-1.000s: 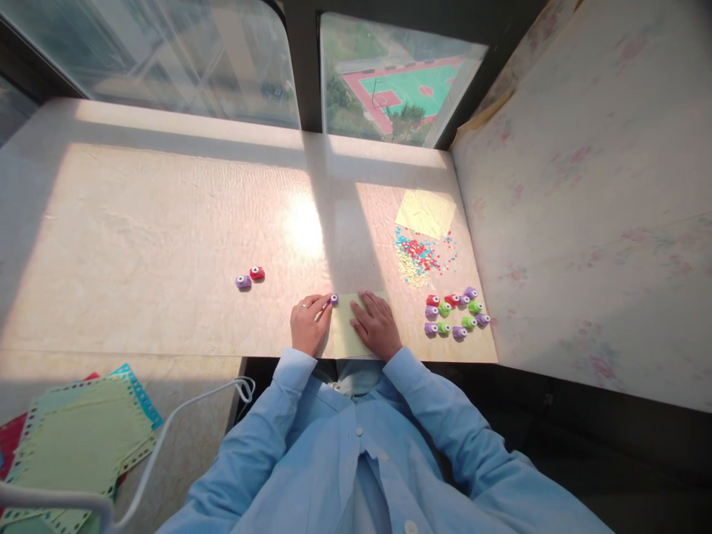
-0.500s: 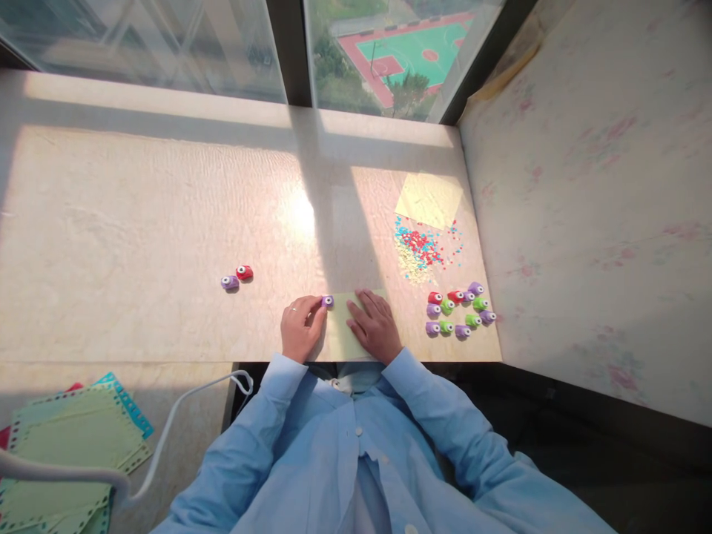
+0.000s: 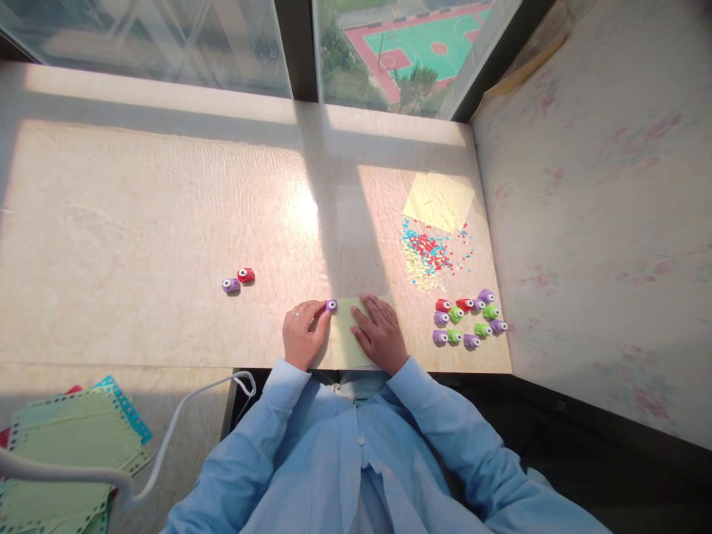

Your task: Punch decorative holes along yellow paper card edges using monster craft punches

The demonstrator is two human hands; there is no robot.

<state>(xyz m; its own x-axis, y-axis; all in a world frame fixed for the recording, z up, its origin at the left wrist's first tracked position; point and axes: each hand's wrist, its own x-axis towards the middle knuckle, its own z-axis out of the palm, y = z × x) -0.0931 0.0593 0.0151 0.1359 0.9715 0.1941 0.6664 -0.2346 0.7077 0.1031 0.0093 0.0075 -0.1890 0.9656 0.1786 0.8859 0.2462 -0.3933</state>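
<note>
From afar I see the left hand pinching a small purple craft punch — white disc, dark centre — at the eleven o'clock corner of the pale yellow-green paper; the right hand lies loosely spread over its two o'clock side

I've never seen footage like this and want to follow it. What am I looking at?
No machine here: just a person's bare left hand and right hand. Every picture comes from one camera worn on that person's head, looking forward and down. The left hand holds a purple punch at the far left corner of a pale sheet; the right rests on that sheet. On the table, two other punches sit to the left; to the right are more punches, paper bits and a yellow sheet.
</note>
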